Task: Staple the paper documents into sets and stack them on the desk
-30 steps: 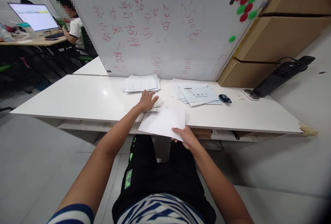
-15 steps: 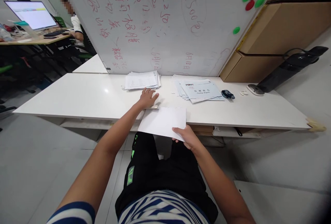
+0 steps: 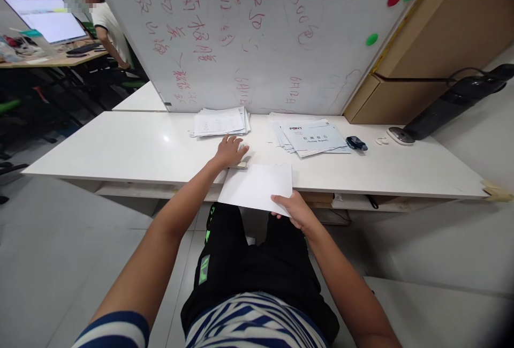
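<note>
My right hand pinches the near right corner of white paper sheets, thumb on top and fingers underneath. The sheets jut over the desk's front edge, and their far left corner lies by a small pale bar-shaped object, maybe a stapler. Over that object is my left hand, palm down with its fingers spread; most of the object is hidden beneath it. Just beyond my left fingers lies a pile of printed papers. To the right of it is a fanned stack of pale blue report papers.
A whiteboard with red writing stands along the back of the white desk. On the right are a dark watch-like item, a mouse, a black bottle and cardboard boxes. Another person sits at the far left.
My hands and the paper keep nearly the same places on the desk, while the view shifts slightly. The person at the far left has leaned and drawn an arm back.
</note>
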A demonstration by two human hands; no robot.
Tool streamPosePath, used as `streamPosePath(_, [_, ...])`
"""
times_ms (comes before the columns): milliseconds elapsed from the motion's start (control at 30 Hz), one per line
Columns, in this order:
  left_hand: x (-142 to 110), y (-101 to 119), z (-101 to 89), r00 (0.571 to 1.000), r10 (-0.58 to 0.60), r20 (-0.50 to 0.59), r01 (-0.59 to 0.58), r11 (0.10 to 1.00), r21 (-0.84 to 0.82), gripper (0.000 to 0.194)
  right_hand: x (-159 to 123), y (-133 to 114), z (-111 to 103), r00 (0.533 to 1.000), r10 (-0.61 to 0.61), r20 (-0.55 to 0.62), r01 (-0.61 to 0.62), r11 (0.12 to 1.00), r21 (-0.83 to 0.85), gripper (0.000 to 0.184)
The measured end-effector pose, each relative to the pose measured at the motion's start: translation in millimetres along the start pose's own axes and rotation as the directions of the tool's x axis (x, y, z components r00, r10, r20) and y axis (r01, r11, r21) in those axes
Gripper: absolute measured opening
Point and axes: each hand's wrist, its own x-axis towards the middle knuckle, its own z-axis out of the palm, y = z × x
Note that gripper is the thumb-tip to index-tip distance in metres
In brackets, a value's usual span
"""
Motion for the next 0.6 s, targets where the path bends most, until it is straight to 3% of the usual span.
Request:
streamPosePath(333, [-3.1,4.2,-3.4,0.999,-0.016,0.034,0.016,1.0,0.003,0.07,2.0,3.5,-0.8,0.999,0.033,-0.011,-0.033,0.999,0.007,0.015])
streamPosePath(600, [-3.6,6.8,-2.9,0.999,0.025,-0.025,-0.023,0.997,0.068,0.064,2.7,3.7,-2.6,0.999,0.03,0.013,-0.031,0.999,0.044,0.018])
